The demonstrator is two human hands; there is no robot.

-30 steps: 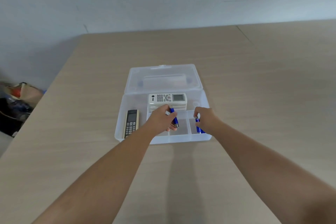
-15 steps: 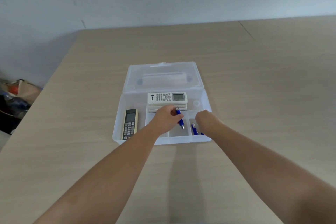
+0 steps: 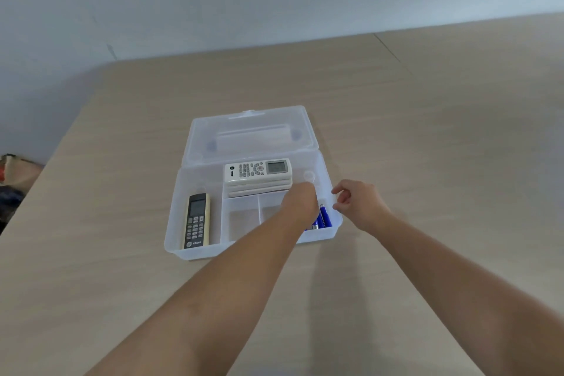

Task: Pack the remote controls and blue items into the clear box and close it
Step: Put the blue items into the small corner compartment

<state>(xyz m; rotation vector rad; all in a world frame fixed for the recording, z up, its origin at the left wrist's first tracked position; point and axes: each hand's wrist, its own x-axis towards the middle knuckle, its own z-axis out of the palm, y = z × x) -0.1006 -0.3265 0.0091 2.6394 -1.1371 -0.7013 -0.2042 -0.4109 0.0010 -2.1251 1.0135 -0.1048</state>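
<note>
The clear box [image 3: 175, 217] lies open on the table, its lid [image 3: 250, 134] folded back. A stack of white remotes [image 3: 258, 169] rests in the rear section. A cream and black remote [image 3: 197, 220] lies in the left section. Blue items [image 3: 325, 217] lie in the front right compartment. My left hand [image 3: 300, 201] reaches down into that compartment right beside them. Its fingers are hidden behind the back of the hand. My right hand [image 3: 360, 204] hovers just outside the box's right wall, fingers apart and holding nothing.
The two other small front compartments [image 3: 241, 220] hold nothing. The wooden table [image 3: 427, 131] ends at a wall behind and has an edge on the left. Bags and clutter [image 3: 15, 174] sit on the floor beyond that edge.
My left hand carried its blue item rightward into the front right compartment. My right hand let go of its blue item and drew back out of the box to the right.
</note>
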